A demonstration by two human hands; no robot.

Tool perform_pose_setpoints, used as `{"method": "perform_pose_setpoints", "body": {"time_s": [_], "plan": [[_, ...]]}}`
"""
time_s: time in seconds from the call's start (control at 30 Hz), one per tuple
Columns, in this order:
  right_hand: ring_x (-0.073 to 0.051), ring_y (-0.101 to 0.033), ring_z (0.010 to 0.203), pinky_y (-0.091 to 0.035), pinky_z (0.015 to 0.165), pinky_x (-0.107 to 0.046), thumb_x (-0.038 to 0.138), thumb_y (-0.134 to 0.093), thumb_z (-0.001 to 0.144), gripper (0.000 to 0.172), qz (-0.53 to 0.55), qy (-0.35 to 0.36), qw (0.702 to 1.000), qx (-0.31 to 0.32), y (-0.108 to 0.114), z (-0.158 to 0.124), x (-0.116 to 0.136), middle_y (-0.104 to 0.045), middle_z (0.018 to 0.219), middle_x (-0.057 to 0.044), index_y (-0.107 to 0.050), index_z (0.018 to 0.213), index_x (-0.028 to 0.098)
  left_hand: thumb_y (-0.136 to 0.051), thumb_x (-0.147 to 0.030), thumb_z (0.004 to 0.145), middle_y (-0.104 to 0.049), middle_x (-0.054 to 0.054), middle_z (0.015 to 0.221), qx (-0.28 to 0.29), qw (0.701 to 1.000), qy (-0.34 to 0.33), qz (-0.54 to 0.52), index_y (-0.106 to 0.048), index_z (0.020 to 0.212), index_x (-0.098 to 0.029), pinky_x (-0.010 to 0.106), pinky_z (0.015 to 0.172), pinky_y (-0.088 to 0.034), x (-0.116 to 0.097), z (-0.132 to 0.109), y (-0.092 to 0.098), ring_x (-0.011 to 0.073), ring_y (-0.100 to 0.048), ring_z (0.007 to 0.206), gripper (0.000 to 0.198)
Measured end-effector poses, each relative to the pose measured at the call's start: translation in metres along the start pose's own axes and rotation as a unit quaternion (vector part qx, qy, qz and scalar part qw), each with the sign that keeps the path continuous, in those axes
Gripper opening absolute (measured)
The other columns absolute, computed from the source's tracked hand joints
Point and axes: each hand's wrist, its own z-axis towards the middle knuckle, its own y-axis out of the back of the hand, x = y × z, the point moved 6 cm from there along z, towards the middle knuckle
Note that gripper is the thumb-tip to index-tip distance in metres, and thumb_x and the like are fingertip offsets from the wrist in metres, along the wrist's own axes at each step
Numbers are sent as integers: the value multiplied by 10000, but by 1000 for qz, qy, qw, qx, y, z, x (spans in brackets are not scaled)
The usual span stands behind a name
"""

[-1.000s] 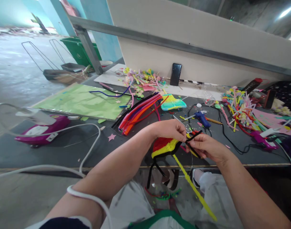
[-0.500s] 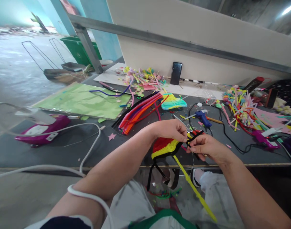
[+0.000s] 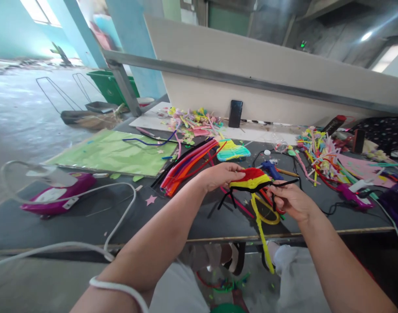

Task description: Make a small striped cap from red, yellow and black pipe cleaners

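Between my hands, above the table's front part, is a pipe-cleaner piece (image 3: 250,180) with red, yellow and black bands. My left hand (image 3: 222,175) pinches its red left end. At the other end my right hand (image 3: 288,198) grips the black pipe cleaner (image 3: 285,182) that edges it, the loose end sticking out to the right. Black ends also dangle on the left side. A long yellow pipe cleaner (image 3: 261,239) hangs from the piece past the table edge. Beneath it on the table lie yellow-handled scissors (image 3: 267,213), partly covered.
Left of my arm lies a bundle of coloured pipe cleaners (image 3: 182,169). A blue glue gun (image 3: 271,168) rests beyond my hands. A phone (image 3: 235,114) leans at the back. A white cable (image 3: 120,284) crosses my left arm from the purple power strip (image 3: 55,195).
My hands have moved apart and lifted the piece, turning its red and yellow face into view. My left hand has shifted from the black strand to the red end. The camera has tilted up.
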Motion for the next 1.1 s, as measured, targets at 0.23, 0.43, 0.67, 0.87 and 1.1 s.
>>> {"method": "perform_pose_setpoints", "body": {"time_s": [0.23, 0.43, 0.67, 0.87, 1.1], "plan": [[-94, -589, 503, -427, 457, -206, 321, -785, 682, 320, -130, -19, 978, 159, 7, -12, -1, -686, 775, -43, -676, 915, 131, -765, -353, 670, -688, 75, 849, 29, 997, -30, -64, -659, 925, -94, 216, 538, -496, 0, 2, -3, 97, -608, 559, 379], [-123, -651, 716, -491, 613, -219, 465, -679, 773, 416, -75, 34, 992, 94, 19, -5, 16, -709, 954, -73, -665, 1064, 169, -753, -341, 697, -698, 74, 855, 89, 996, 1, -29, -662, 978, -96, 215, 548, -504, 2, -1, -24, 104, -623, 576, 384], [-132, -672, 652, -504, 588, -203, 324, -759, 706, 384, -45, -29, 992, 113, -9, -4, 4, -736, 840, -70, -690, 1018, 112, -666, -485, 761, -707, 129, 884, 63, 993, 17, -94, -641, 1003, -106, 284, 651, -544, 6, 2, -26, 171, -674, 664, 450], [-155, -704, 733, -545, 692, -232, 274, -759, 709, 298, 8, 9, 999, 49, 19, -1, 12, -749, 879, -75, -711, 968, 133, -695, -355, 765, -702, 136, 915, 54, 988, 37, -140, -648, 988, -121, 344, 786, -537, 13, 5, -16, 210, -685, 803, 326], [-148, -700, 749, -543, 685, -222, 285, -756, 723, 306, -2, 40, 999, 12, 34, 1, 13, -746, 941, -81, -711, 994, 149, -754, -302, 712, -681, 129, 964, 83, 991, 27, -102, -627, 1041, -103, 373, 861, -512, 13, 1, -29, 197, -671, 855, 405]]}}
